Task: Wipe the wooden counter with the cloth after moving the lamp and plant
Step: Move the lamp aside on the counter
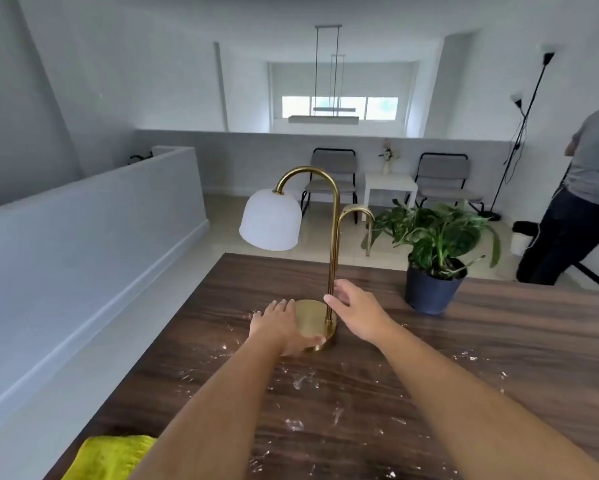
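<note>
The counter (499,358), a dark wood top, fills the near half of the scene and is flecked with white residue in front of the person. On it, far right, stands the plant (436,237) in a dark blue pot, well clear of both hands. The lamp (333,237) stands upright at centre, its long axis vertical: a brass stem rises from a round base and arches over to a white shade hanging to the left. A yellow cloth (107,457) lies at the near left corner, untouched. The left hand (279,323) lies on the left part of the base, fingers spread flat and thumb curled round its near rim; contact appears made, though no lift is evident. The right hand (358,311) is just right of the stem's foot, fingers loose and parted, at or very close to the stem; whether it touches cannot be told. Judgement: the lamp is the first item to shift. The stem lies immediately left of the right fingers, so a short closing motion leftward would secure it. Top-heavy shade; tipping leftward is the risk.
</note>
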Demonstrator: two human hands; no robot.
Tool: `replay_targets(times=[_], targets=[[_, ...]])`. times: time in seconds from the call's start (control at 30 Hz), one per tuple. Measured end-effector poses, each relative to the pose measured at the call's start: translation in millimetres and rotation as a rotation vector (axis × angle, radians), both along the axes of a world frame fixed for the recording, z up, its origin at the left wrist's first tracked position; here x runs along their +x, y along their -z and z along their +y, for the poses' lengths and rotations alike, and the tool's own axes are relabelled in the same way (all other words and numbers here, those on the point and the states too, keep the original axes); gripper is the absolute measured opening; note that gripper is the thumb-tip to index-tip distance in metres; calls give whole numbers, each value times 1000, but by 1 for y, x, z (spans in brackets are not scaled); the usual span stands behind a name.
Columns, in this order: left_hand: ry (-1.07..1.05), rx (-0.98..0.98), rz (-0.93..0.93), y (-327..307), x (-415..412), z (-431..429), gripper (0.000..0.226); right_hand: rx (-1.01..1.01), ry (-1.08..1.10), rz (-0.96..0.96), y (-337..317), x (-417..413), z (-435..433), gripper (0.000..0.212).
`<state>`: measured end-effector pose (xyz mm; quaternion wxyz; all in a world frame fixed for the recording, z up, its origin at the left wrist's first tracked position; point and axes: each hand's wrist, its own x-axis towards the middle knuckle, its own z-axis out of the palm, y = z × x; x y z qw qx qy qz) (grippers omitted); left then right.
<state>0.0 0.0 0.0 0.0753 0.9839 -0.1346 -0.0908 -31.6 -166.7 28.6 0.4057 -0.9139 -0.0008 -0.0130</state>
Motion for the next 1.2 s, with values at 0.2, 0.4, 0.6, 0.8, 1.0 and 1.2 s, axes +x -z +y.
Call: replay_targets(times=[0.2,0.4,0.6,0.8,1.0,1.2], targets=[[13,-38,-29,15,14,-9,124,156,142,-178,11,18,14,9],[-11,-98,-68,23,20,-12,118,104,195,-252,21,23,21,16],[33,-86,-112,17,33,-7,117,206,230,-289,16,33,27,19],[42,-49,-168,-6,83,18,120,291,207,-288,-6,84,50,16],[-5,-61,-193,-6,144,51,117,304,197,-304,-11,148,88,23],[-68,-60,-153,13,185,73,116,261,173,-304,9,196,115,14]])
